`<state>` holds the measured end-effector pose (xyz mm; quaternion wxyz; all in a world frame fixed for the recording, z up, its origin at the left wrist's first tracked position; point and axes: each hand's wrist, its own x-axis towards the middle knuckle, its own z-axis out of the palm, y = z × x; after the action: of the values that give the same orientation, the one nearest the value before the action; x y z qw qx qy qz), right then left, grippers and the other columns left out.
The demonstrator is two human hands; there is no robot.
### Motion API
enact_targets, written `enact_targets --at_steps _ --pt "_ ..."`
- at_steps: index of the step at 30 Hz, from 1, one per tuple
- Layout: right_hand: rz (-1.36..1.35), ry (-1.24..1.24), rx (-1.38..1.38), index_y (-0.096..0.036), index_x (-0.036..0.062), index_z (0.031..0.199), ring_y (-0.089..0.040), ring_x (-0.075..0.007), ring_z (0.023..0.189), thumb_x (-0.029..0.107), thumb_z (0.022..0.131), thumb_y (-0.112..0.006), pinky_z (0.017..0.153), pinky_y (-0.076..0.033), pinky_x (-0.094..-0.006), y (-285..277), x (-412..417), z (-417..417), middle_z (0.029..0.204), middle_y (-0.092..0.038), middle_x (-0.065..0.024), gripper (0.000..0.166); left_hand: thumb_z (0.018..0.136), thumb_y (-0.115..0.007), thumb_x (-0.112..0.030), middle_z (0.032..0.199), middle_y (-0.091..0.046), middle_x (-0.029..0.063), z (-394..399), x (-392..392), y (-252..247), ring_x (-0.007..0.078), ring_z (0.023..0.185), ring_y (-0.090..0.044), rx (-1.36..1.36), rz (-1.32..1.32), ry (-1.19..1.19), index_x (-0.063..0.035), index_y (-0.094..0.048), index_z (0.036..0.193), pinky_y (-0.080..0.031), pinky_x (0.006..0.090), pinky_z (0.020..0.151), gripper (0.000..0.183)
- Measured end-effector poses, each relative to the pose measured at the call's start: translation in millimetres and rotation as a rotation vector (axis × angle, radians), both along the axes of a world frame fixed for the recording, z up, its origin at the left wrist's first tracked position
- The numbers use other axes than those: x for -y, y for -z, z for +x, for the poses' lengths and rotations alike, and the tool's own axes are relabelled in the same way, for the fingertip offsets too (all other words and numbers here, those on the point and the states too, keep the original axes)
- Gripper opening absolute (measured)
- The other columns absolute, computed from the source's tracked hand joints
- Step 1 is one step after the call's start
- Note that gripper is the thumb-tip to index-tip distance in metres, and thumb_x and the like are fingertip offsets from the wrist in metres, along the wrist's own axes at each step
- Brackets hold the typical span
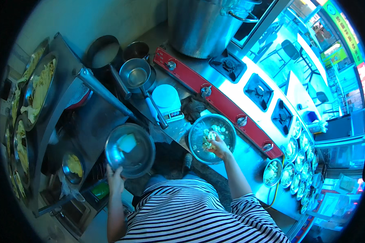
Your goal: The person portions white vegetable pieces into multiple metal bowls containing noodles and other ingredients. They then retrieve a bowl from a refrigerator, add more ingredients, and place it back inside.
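Note:
My left hand (115,178) grips the near rim of a wide stainless steel bowl (146,155), held up to the left of my body. One pale, smooth-looking piece of food (127,142) rests in that bowl; its kind is unclear. On the steel counter to my right sits a second metal bowl (195,136), with whitish florets (222,129) that look like cauliflower scattered inside. My right hand (219,148) reaches into this bowl, its fingers closed around a clump of florets (211,135).
A digital kitchen scale (165,97) and a long-handled saucepan (135,73) stand beyond the bowls. Red-fronted gas burners (219,101) line the counter, under a large stockpot (197,30). Several plated portions (272,173) crowd the right end. Metal dishes of vegetables (39,88) fill a left shelf.

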<state>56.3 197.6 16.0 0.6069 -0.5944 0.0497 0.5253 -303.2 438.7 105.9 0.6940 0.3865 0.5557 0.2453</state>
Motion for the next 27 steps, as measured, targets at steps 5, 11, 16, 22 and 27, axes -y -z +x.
enact_targets --at_steps 5,11,16,22,27 --pt "0.038 -0.015 0.044 -0.035 0.0175 0.121 -0.056 -0.0198 0.088 0.004 0.074 -0.059 0.061 -0.053 -0.0322 -21 30 24 0.106 -0.051 -0.0068 0.054 0.08 -0.051 -0.006 0.111 -0.047 0.0113 75 53 4 0.0215 0.095 -0.053 0.037 0.036 0.272 -0.0129 -0.03 0.125 -0.052 0.034 0.064 0.049" --pt "0.137 -0.182 0.576 -0.04 0.013 0.116 -0.057 -0.0186 0.084 0.002 0.073 -0.06 0.063 -0.052 -0.0268 -124 18 23 0.103 -0.049 -0.0081 0.049 0.082 -0.05 -0.008 0.113 -0.045 0.0124 155 103 17 0.0227 0.095 -0.054 0.116 -0.023 0.429 -0.0158 -0.022 0.129 -0.054 0.0375 0.063 0.055" --pt "0.135 -0.768 1.105 -0.041 0.0126 0.122 -0.035 -0.0321 0.117 0.006 0.065 -0.07 0.092 -0.037 -0.0395 -138 0 1 0.126 -0.032 -0.0152 0.064 0.082 -0.044 -0.001 0.115 -0.042 0.0143 202 131 21 0.0269 0.096 -0.054 0.161 -0.075 0.448 -0.0147 -0.018 0.13 -0.055 0.0395 0.061 0.057" --pt "0.095 -0.438 1.064 -0.049 0.0078 0.113 -0.048 -0.0253 0.106 -0.007 0.073 -0.055 0.068 -0.052 -0.0272 -128 18 35 0.119 -0.042 -0.0134 0.044 0.078 -0.041 0.003 0.116 -0.042 0.0141 191 141 31 0.0271 0.095 -0.054 0.174 -0.11 0.34 -0.0145 -0.018 0.13 -0.056 0.0401 0.06 0.059" --pt "0.12 -0.437 1.196 -0.048 0.005 0.111 -0.05 -0.0246 0.1 -0.002 0.073 -0.057 0.078 -0.046 -0.0315 -117 19 36 0.113 -0.046 -0.0123 0.04 0.079 -0.041 0.002 0.117 -0.041 0.0135 174 138 29 0.0264 0.097 -0.053 0.169 -0.07 0.349 -0.0147 -0.018 0.131 -0.055 0.039 0.06 0.059"
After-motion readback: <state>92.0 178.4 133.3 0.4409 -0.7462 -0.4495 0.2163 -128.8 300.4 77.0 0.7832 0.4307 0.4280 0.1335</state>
